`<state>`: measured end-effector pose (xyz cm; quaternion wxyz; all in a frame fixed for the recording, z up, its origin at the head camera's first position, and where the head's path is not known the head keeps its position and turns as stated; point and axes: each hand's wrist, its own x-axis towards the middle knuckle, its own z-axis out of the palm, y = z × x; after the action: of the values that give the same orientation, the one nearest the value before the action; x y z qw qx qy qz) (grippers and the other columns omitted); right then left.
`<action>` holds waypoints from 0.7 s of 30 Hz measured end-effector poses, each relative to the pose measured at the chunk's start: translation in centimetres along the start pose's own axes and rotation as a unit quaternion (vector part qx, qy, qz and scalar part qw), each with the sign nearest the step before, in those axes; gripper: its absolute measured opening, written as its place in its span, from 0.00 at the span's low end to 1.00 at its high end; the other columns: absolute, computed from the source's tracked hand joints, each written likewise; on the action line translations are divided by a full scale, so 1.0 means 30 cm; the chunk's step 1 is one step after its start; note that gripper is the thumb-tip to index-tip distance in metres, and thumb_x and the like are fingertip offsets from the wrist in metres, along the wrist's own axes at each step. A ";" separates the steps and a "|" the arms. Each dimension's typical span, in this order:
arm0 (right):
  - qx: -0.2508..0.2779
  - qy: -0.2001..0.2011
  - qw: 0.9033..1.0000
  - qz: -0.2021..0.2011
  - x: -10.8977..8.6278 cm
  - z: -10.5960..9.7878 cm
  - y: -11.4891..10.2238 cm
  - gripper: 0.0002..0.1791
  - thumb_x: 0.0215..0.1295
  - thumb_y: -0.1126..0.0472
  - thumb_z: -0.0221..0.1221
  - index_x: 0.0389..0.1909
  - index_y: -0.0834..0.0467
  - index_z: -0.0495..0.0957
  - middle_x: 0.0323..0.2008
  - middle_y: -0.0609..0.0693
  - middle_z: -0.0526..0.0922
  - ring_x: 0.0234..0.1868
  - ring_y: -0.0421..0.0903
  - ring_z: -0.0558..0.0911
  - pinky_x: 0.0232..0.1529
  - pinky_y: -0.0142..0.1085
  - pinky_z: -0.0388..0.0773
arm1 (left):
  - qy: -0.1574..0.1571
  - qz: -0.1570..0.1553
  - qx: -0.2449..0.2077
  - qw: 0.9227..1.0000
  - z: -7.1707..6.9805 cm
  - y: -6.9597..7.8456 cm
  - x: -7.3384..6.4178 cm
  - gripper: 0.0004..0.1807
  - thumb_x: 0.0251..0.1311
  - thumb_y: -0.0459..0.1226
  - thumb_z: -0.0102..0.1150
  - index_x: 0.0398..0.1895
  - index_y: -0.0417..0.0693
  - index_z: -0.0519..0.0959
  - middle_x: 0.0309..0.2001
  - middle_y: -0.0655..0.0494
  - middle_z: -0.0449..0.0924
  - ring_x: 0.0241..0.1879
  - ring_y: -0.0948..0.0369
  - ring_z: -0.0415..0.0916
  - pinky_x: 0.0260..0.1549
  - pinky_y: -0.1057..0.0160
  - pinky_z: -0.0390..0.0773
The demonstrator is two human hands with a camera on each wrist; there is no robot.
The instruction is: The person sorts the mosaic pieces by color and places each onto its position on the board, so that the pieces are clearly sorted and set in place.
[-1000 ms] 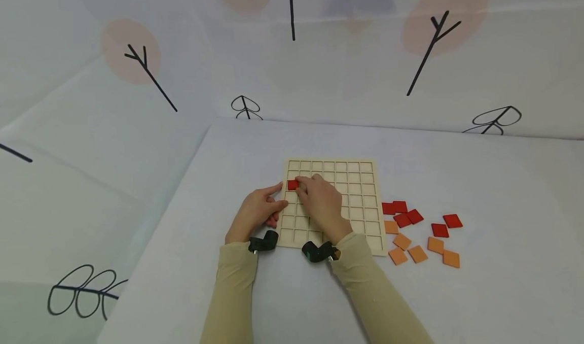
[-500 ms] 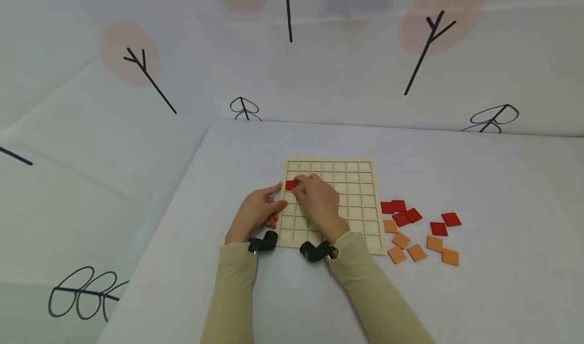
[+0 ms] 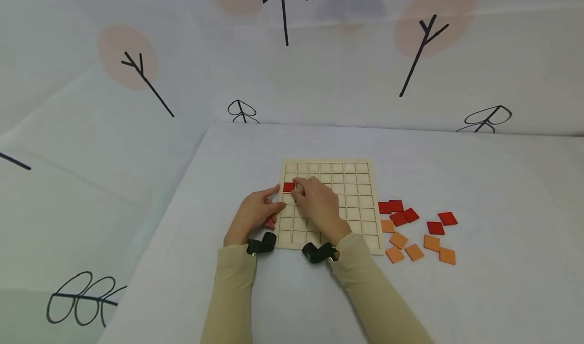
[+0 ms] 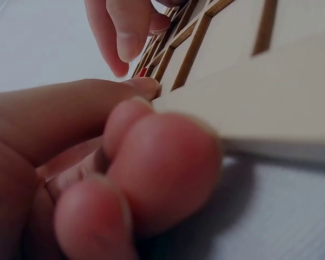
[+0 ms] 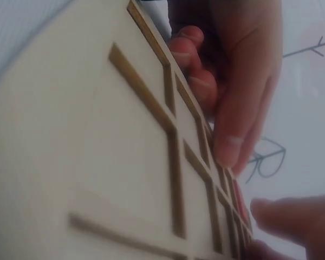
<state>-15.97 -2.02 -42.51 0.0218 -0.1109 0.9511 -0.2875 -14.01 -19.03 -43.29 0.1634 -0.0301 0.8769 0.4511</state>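
A pale wooden grid board (image 3: 351, 200) lies on the table. My left hand (image 3: 253, 213) grips its left edge, thumb on the rim, index finger along the side and the other fingers curled beside it. In a cell of the leftmost column sits a red square tile (image 3: 289, 187). Over the board, my right hand (image 3: 319, 202) has its index finger and thumb at that tile's right side, pinching it. The left wrist view catches only a sliver of the red tile (image 4: 143, 71), under the right hand's fingers (image 4: 129, 43).
Right of the board lie several loose red tiles (image 3: 435, 228), some touching or overlapping. Nearer the person are several orange tiles (image 3: 414, 252). The white table (image 3: 182, 263) meets a patterned cloth backdrop (image 3: 342, 80) at the far side and left.
The whole head view has shifted slightly. Both hands stay almost still at the board, and the red tile remains in its cell.
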 end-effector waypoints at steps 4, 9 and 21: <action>0.035 -0.017 0.999 -0.011 -0.010 -0.019 0.012 0.20 0.60 0.52 0.54 0.55 0.48 0.72 0.25 0.45 0.70 0.20 0.42 0.68 0.17 0.33 0.64 | 0.000 0.001 0.001 1.000 0.005 -0.001 0.001 0.33 0.53 0.45 0.59 0.64 0.63 0.61 0.15 0.51 0.74 0.11 0.58 0.74 0.16 0.62 0.75; 0.069 -0.024 0.997 -0.032 -0.020 -0.030 0.033 0.20 0.60 0.53 0.54 0.54 0.49 0.72 0.28 0.44 0.73 0.26 0.41 0.71 0.25 0.34 0.67 | 0.004 0.004 0.000 1.000 0.007 -0.001 -0.004 0.33 0.53 0.45 0.60 0.64 0.63 0.62 0.15 0.51 0.74 0.12 0.58 0.74 0.17 0.62 0.75; 0.114 -0.042 0.991 -0.050 -0.045 -0.089 0.066 0.21 0.61 0.54 0.54 0.55 0.53 0.71 0.36 0.47 0.76 0.36 0.43 0.75 0.37 0.38 0.71 | 0.000 0.008 0.000 1.000 -0.002 0.001 -0.005 0.33 0.53 0.45 0.60 0.64 0.62 0.61 0.15 0.51 0.74 0.12 0.58 0.74 0.16 0.62 0.74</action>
<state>-15.34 1.33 -41.39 0.0598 -0.1670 0.9036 -0.3900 -13.88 -19.07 -43.18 0.1595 -0.0235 0.8771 0.4524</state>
